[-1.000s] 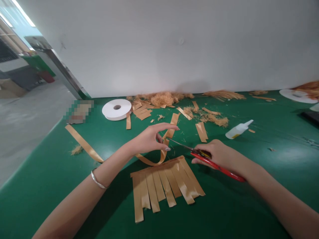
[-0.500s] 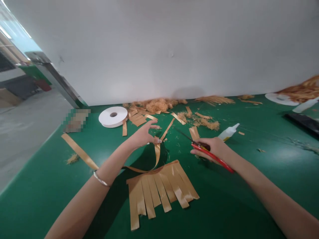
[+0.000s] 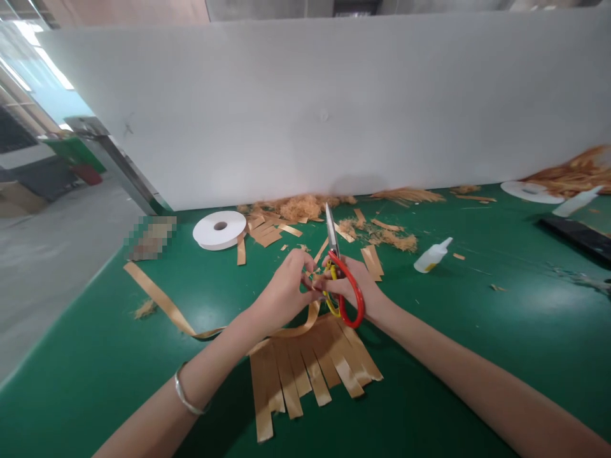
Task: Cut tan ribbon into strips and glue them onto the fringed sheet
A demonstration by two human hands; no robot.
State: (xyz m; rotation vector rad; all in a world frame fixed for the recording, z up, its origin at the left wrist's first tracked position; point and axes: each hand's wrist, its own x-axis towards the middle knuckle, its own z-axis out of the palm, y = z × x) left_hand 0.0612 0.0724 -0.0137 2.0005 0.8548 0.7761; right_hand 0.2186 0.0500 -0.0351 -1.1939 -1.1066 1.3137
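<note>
My left hand [image 3: 292,280] pinches the end of a long tan ribbon [image 3: 165,302], which curls down from my fingers and runs off to the left. Right up against it, my right hand [image 3: 356,283] keeps a pair of scissors [image 3: 353,299] with red and yellow handles in its palm. The blades look closed and point up and away from me. My right fingertips meet the ribbon end too, though the exact contact is partly hidden. Just below both hands lies a row of cut tan ribbon strips [image 3: 310,366], joined along the top edge like a fringe.
A white ribbon roll [image 3: 210,232] lies behind my left hand. Cut ribbon pieces [image 3: 267,232] and frayed fibres [image 3: 303,207] lie along the white partition [image 3: 310,114]. A glue bottle [image 3: 431,256] lies to the right, a black object [image 3: 575,235] further right.
My right hand has moved left to meet my left hand at the ribbon end. The scissors have swung from pointing left to pointing upward. The view has tilted up slightly.
</note>
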